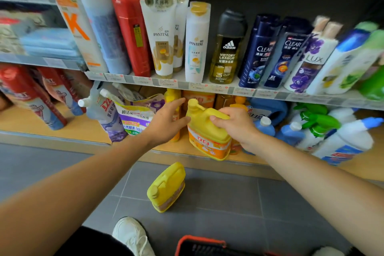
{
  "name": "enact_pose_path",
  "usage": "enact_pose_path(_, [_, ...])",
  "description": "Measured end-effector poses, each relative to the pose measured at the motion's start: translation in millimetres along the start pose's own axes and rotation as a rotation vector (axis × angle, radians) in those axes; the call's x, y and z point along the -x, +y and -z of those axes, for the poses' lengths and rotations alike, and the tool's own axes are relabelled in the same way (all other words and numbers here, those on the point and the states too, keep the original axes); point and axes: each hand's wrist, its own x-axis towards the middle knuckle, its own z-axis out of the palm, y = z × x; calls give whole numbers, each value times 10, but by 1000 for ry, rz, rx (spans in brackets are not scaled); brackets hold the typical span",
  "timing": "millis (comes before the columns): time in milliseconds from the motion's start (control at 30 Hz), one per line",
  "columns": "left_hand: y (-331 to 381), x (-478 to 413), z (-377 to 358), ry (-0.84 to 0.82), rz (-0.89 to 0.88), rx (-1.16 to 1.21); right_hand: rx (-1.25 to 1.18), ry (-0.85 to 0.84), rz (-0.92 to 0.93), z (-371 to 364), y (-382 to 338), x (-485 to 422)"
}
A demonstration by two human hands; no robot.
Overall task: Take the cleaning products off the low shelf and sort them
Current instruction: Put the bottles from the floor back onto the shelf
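At low shelf (62, 129): right hand (234, 124) grips yellow jug (207, 131).

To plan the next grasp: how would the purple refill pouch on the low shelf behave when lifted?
The purple refill pouch has a creased, crumpled top, so it would likely sag and flop. Its bulging body suggests it is full, so probably heavy for its size. The glossy film may be slippery.

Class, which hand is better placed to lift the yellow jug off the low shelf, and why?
The right hand: its fingers curl round the handle of the yellow jug. The left hand lies open beside the jug, gripping nothing.
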Motion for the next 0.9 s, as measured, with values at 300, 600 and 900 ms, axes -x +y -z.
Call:
enact_pose_path(300, [714,365,36,-298,31,623,-319,-251,-82,905,-177,551])
enact_pose_path(600, [1094,509,-41,-553,-42,838,-539,-431,-36,1262,-115,771])
enact_pose_path(900, [1178,528,-311,-139,-251,688,-556,-204,-31,1300,-82,810])
